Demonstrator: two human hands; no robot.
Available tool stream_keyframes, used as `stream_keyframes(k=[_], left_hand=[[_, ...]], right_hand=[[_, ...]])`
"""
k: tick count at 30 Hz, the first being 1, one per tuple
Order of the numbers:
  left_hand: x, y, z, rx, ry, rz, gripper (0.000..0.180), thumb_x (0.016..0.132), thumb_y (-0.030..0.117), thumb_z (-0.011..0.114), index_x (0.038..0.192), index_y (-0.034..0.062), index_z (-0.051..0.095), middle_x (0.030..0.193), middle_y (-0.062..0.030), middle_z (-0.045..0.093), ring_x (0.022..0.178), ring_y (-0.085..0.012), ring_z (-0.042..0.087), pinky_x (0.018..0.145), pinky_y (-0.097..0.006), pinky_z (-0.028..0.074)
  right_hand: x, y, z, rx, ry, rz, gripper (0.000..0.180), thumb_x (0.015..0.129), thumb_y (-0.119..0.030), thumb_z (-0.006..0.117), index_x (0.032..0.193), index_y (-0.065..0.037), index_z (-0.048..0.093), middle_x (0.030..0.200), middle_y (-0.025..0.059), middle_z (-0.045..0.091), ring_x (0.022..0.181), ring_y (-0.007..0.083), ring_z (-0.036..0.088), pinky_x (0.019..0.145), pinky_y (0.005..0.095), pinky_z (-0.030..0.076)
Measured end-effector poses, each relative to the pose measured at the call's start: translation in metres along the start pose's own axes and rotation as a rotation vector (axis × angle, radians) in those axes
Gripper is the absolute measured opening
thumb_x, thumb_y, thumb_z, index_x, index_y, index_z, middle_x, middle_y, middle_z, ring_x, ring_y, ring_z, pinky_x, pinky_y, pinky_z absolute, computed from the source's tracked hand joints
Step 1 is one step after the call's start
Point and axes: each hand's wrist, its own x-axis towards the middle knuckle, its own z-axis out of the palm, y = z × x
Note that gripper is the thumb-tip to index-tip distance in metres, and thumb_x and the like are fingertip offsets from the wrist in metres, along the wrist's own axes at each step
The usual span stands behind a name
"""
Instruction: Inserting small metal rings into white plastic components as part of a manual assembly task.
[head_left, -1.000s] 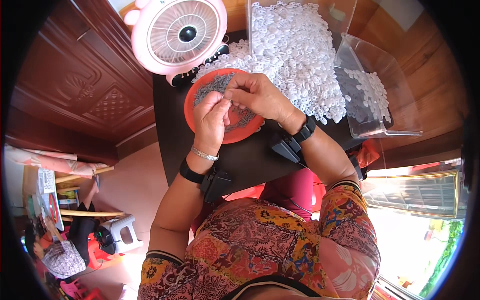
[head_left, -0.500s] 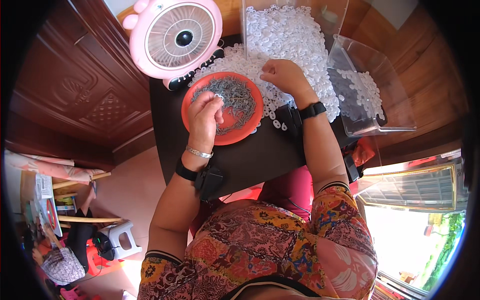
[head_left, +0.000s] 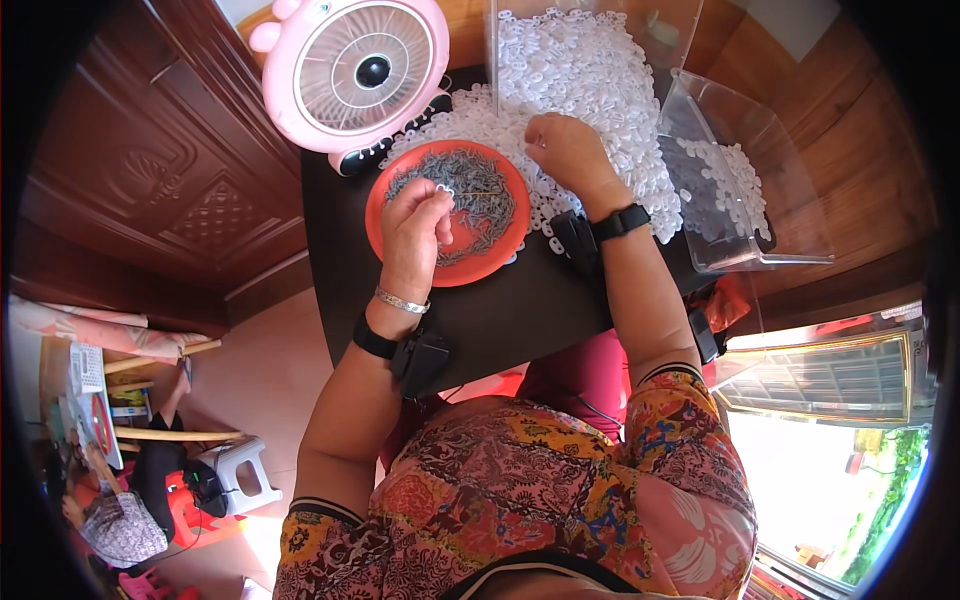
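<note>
An orange plate point(head_left: 480, 262) full of small grey metal pins point(head_left: 470, 190) sits on a dark table. My left hand point(head_left: 415, 235) hovers over the plate's left side and pinches a thin pin that points right. My right hand point(head_left: 565, 150) rests, fingers curled, on a big heap of small white plastic rings point(head_left: 580, 75) just right of the plate; I cannot see what its fingers hold. Both wrists wear black bands.
A pink table fan point(head_left: 365, 75) stands behind the plate. A clear plastic box point(head_left: 745, 180) holding a few white rings sits at the right. The dark table point(head_left: 510, 310) ends near my lap. A brown wooden cabinet point(head_left: 160, 170) is at the left.
My right hand has left the plate and moved right and back onto the white rings. My left hand has stayed over the plate, still pinching a pin.
</note>
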Motion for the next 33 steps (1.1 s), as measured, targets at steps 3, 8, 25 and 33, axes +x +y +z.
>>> stream_keyframes(k=[3, 8, 25, 33], left_hand=[[-0.001, 0.002, 0.0, -0.011, -0.003, 0.001, 0.013, 0.085, 0.012, 0.055, 0.074, 0.0044, 0.054, 0.06, 0.0007, 0.05, 0.051, -0.0065, 0.045, 0.047, -0.02, 0.038], [-0.003, 0.003, 0.001, -0.058, -0.022, 0.008, 0.012, 0.086, 0.013, 0.056, 0.077, 0.0041, 0.055, 0.062, 0.0004, 0.05, 0.053, -0.0067, 0.046, 0.049, -0.02, 0.038], [-0.003, 0.008, 0.0, -0.19, -0.012, 0.065, 0.014, 0.089, 0.018, 0.051, 0.082, 0.0058, 0.054, 0.068, -0.0019, 0.057, 0.058, -0.0092, 0.051, 0.054, -0.021, 0.039], [-0.004, 0.009, 0.001, -0.198, -0.01, 0.093, 0.016, 0.089, 0.018, 0.051, 0.081, 0.0051, 0.055, 0.068, -0.0029, 0.057, 0.057, -0.0098, 0.051, 0.055, -0.022, 0.039]], right_hand=[[0.0, -0.009, -0.01, 0.188, 0.015, 0.013, 0.013, 0.076, -0.015, 0.065, 0.087, -0.006, 0.065, 0.084, 0.0101, 0.067, 0.076, 0.024, 0.063, 0.069, 0.0323, 0.049], [-0.001, -0.026, -0.013, 1.073, -0.264, 0.088, 0.015, 0.084, -0.01, 0.063, 0.097, -0.003, 0.062, 0.086, 0.0024, 0.065, 0.074, 0.0089, 0.059, 0.07, 0.0222, 0.048], [-0.019, -0.07, -0.008, 1.492, -0.496, -0.026, 0.021, 0.084, 0.001, 0.06, 0.105, 0.0, 0.061, 0.088, 0.002, 0.063, 0.079, 0.0074, 0.059, 0.075, 0.0217, 0.049], [-0.022, -0.075, -0.012, 1.238, -0.466, -0.144, 0.02, 0.084, 0.002, 0.06, 0.104, 0.001, 0.061, 0.09, 0.003, 0.064, 0.08, 0.0076, 0.059, 0.076, 0.022, 0.049]])
